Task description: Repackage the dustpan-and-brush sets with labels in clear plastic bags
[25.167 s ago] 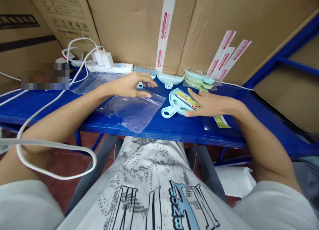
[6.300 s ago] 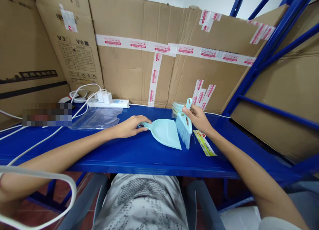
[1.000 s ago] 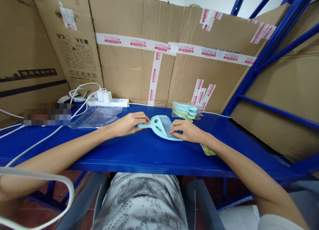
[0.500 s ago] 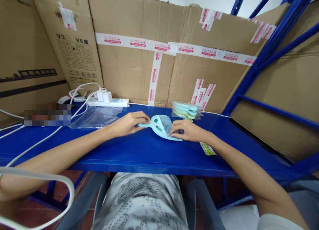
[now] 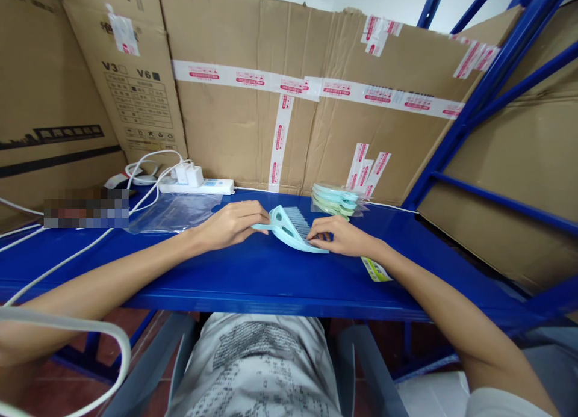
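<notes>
A small light-blue hand brush (image 5: 285, 225) with oval holes and pale bristles is held just over the blue table. A curved light-blue rim runs along its near side; whether that is a separate dustpan I cannot tell. My left hand (image 5: 237, 224) is closed around the handle, with the fingers on top. At the bristle end, my right hand (image 5: 338, 235) has its fingers curled and pinched against the bristles and the rim's tip. The fingertips there partly cover the brush's corner.
Behind my right hand lies a clear packet of light-blue and green pieces (image 5: 334, 200). A yellow-green label (image 5: 377, 270) rests under my right wrist. A clear plastic bag (image 5: 176, 212), a white power strip (image 5: 212, 186) and white cables are at the left. Cardboard (image 5: 244, 128) walls the back.
The brush has tilted, its bristle face now seen more edge-on and its near rim slightly higher. Both hands stay in nearly the same places.
</notes>
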`<state>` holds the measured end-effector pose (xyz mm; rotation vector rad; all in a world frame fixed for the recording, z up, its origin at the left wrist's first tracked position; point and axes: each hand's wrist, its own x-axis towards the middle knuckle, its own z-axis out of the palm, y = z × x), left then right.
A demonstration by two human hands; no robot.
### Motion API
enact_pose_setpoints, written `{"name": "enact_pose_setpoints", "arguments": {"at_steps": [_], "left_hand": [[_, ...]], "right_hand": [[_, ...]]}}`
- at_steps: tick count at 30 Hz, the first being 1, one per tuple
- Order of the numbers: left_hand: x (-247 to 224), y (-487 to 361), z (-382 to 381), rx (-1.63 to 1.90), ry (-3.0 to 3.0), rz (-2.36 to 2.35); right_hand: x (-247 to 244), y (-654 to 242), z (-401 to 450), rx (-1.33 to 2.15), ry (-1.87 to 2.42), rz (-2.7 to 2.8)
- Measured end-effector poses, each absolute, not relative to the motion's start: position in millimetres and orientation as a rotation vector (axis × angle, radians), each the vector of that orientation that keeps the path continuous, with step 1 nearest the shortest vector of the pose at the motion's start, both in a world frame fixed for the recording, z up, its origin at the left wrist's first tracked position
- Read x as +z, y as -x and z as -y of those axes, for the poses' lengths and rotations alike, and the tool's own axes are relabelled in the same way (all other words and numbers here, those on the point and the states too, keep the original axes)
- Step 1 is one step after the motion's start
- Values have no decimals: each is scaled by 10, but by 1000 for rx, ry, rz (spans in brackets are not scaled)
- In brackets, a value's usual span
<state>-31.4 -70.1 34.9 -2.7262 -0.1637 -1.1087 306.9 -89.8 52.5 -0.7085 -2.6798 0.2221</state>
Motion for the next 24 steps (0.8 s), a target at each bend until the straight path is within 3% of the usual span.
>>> {"name": "enact_pose_setpoints", "arguments": {"at_steps": [24], "left_hand": [[233,272,670,-756,2824,246]], "right_hand": [[550,-3156,796,316,782,2603]]}}
